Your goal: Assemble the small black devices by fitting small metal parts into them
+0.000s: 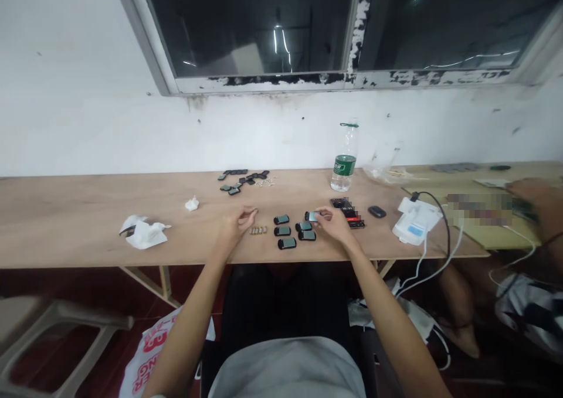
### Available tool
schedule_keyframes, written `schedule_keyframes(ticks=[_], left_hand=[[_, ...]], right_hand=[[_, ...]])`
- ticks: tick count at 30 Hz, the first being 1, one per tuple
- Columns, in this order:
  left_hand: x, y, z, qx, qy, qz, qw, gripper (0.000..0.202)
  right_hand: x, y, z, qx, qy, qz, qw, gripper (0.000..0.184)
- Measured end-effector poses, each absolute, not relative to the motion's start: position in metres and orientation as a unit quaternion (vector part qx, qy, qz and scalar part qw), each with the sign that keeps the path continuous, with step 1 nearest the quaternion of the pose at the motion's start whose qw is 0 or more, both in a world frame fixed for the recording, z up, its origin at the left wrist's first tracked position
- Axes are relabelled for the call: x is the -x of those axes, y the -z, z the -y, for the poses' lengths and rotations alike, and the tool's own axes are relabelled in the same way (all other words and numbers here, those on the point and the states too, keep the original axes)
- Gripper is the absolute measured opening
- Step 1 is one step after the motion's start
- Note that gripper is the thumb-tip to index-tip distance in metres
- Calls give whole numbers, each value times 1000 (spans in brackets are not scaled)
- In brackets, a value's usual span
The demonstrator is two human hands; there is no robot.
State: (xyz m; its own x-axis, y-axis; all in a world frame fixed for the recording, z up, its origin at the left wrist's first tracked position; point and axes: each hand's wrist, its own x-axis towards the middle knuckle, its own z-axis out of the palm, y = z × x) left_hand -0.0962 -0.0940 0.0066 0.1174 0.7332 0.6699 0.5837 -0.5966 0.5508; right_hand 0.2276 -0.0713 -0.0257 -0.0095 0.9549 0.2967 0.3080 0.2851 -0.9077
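The long light-brown desk [88, 216] is surfaced in matt wood; small black oblong plastic-looking pieces [282, 231] are faced with smooth grey-green panels [288, 243].

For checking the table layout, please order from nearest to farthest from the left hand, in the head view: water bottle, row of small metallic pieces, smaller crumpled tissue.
1. Row of small metallic pieces, just right of the left hand
2. Smaller crumpled tissue, hand's left
3. Water bottle, right, near the wall
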Motion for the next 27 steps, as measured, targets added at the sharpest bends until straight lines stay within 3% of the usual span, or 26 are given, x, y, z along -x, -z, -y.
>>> schedule_keyframes(ticks=[4, 11, 18, 27], left_hand=[[126, -1, 77, -704, -481, -492, 178, 37], [157, 13, 70, -719, -355, -486, 349, 41], [154, 19, 64, -729, -339, -493, 334, 41], [152, 17, 69, -755, -329, -478, 306, 46]], right_hand=[[-232, 41, 45, 529, -225, 647, 500, 21], [-224, 46, 23, 567, -190, 693, 402, 19], [-220, 50, 23, 555, -187, 725, 362, 22], [-225, 53, 36, 531, -179, 724, 402, 34]])
